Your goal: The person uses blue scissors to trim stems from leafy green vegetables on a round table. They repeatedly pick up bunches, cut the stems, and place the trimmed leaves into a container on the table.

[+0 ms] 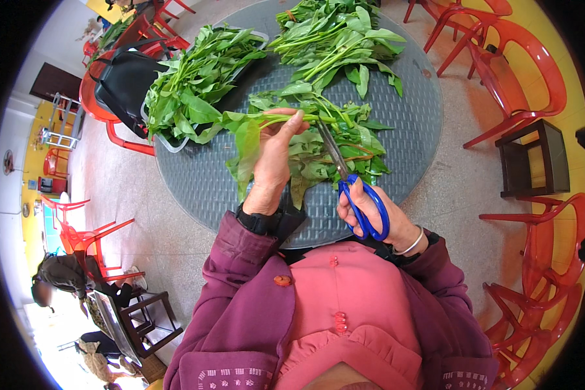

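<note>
Green leafy stems, which look like water spinach [243,139], are pinched between the thumb and fingers of my left hand [278,146]. Their cut ends point to the right. Blue-handled scissors [368,207] sit in my right hand [387,219], its fingers through the loops. The blades reach up to the stems just right of my left thumb; whether they are parted I cannot tell. Below the hands lies a loose heap of leaves and stem pieces [360,146] on the round grey woven-pattern table [414,107]. A bigger bunch of greens [331,44] lies at the far side.
A clear plastic tray [178,145] heaped with greens stands at the table's left. Beyond it, a black bag [129,80] rests on a red chair [95,100]. Red plastic chairs [531,63] and a dark stool [536,161] line the right. Other people [63,273] are at lower left.
</note>
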Action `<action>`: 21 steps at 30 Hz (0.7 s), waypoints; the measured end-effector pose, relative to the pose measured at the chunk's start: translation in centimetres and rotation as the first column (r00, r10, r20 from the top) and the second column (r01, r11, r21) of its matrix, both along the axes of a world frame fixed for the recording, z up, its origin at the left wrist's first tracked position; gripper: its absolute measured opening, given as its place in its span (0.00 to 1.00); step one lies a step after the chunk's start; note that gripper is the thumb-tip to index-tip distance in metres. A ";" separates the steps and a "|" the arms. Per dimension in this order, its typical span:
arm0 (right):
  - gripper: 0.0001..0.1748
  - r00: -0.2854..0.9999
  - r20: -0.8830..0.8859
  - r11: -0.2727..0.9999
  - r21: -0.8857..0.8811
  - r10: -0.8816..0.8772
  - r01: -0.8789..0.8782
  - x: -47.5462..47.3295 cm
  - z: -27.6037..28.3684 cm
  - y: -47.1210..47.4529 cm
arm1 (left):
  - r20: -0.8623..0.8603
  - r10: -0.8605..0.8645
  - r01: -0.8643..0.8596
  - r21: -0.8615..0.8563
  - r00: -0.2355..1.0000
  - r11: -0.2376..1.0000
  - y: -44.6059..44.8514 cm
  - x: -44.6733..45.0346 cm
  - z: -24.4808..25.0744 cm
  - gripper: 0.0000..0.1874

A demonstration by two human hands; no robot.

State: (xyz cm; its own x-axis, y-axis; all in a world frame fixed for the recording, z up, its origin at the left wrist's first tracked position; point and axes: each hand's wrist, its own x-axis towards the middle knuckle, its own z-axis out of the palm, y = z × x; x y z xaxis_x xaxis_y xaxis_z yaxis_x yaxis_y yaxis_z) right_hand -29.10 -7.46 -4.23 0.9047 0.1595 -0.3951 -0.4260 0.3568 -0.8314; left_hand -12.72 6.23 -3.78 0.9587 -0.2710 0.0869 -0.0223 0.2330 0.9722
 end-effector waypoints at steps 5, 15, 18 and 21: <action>0.35 1.000 -0.006 1.000 -0.021 0.001 -0.002 0.2 -0.1 -0.1 | -0.015 0.001 0.000 0.012 1.000 1.000 -0.1 -0.2 0.0 0.09; 0.34 0.999 -0.049 1.000 -0.012 -0.014 0.014 0.4 0.2 -0.1 | -0.037 -0.003 0.003 0.009 0.999 1.000 -0.3 -0.2 -0.2 0.09; 0.33 0.999 -0.048 1.000 -0.007 -0.011 0.010 0.4 0.1 0.0 | -0.040 -0.002 0.003 0.008 0.999 1.000 -0.3 -0.3 -0.2 0.09; 0.33 0.998 -0.055 1.000 0.008 -0.011 0.011 0.5 0.1 -0.1 | -0.036 0.001 0.000 0.023 0.999 1.000 -0.3 -0.2 -0.3 0.09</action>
State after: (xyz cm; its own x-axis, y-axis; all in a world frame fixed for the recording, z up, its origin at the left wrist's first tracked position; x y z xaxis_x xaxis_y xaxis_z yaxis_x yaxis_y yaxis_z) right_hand -28.57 -7.53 -4.14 0.8831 0.1531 -0.4434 -0.4674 0.3681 -0.8038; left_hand -12.90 5.95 -4.04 0.9611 -0.2724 0.0462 0.0126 0.2105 0.9775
